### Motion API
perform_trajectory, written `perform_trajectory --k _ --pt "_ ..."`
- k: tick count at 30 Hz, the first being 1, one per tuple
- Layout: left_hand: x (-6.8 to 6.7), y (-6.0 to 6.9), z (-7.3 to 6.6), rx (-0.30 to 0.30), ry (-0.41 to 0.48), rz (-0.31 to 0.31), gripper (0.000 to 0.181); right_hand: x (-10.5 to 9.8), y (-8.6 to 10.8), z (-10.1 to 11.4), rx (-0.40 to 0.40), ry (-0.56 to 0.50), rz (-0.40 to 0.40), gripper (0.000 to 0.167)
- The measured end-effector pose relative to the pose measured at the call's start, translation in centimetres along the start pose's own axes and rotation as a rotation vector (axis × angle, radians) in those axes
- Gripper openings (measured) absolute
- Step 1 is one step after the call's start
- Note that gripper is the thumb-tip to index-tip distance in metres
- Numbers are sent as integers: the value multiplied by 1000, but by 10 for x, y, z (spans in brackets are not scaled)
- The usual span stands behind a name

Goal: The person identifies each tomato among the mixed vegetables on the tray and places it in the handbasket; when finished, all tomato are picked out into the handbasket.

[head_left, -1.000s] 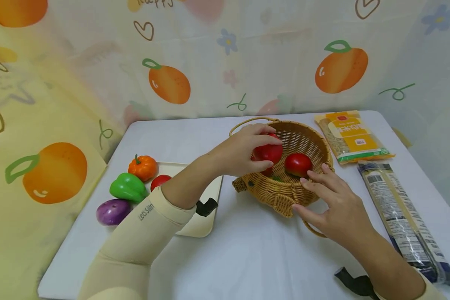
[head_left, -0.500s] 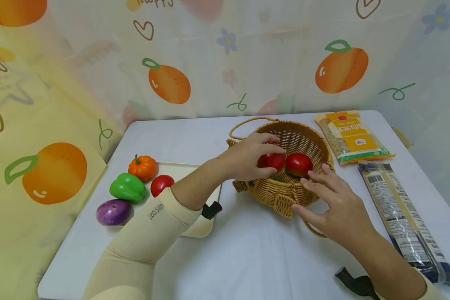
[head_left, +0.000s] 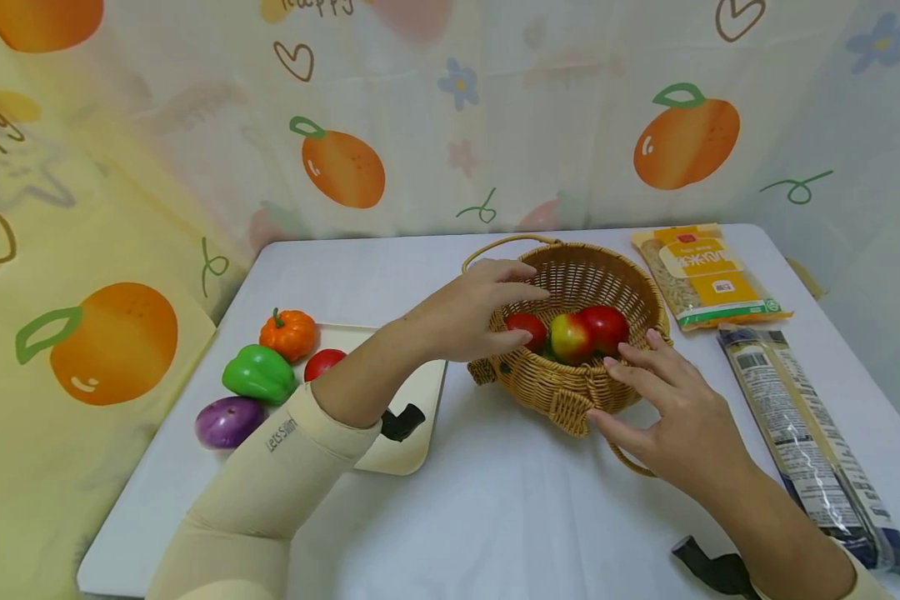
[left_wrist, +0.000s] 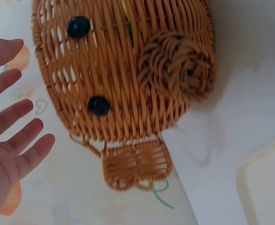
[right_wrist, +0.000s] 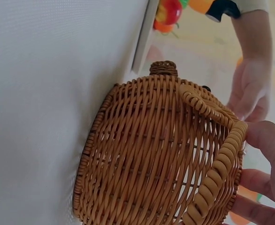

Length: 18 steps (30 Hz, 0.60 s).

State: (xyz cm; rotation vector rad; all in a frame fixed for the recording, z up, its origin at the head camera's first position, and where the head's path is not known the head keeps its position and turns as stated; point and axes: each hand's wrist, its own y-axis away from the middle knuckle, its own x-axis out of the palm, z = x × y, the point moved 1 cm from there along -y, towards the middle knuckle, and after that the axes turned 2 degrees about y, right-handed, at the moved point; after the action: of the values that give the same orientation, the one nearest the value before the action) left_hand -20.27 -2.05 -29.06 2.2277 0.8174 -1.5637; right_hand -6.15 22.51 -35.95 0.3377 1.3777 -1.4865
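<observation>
A fish-shaped wicker basket (head_left: 536, 385) stands right of the table's middle. Inside lie a red-and-yellow apple (head_left: 572, 338), a red round fruit (head_left: 607, 327) against it, and another red fruit (head_left: 528, 330) partly behind my left fingertips. My left hand (head_left: 474, 315) hovers at the basket's left rim, fingers spread, holding nothing; the left wrist view shows the fingers apart from the wicker. My right hand (head_left: 671, 408) touches the basket's near right rim with extended fingers and thumb. In the right wrist view the thumb (right_wrist: 264, 136) rests by the base of the handle (right_wrist: 215, 183).
Left of the basket is a cream tray (head_left: 408, 450), partly under my left forearm, with a red fruit (head_left: 323, 362). Beside it sit a small orange pumpkin (head_left: 288, 336), a green bell pepper (head_left: 258, 374) and an eggplant (head_left: 229, 422). A yellow grain bag (head_left: 708, 275) and a long package (head_left: 810, 433) lie right.
My left hand lowered the apple into the basket, let go of it and drew back leftward. The apple now shows its yellow side. My right hand has stayed at the rim.
</observation>
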Motion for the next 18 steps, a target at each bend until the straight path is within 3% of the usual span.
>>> perform_trajectory --k 7,18 --pt "-9 27 14 -66 -7 -4 51 0 0 1 18 -1 6 63" --pt "-17 85 47 -234 -55 38 55 0 0 1 13 -5 3 61"
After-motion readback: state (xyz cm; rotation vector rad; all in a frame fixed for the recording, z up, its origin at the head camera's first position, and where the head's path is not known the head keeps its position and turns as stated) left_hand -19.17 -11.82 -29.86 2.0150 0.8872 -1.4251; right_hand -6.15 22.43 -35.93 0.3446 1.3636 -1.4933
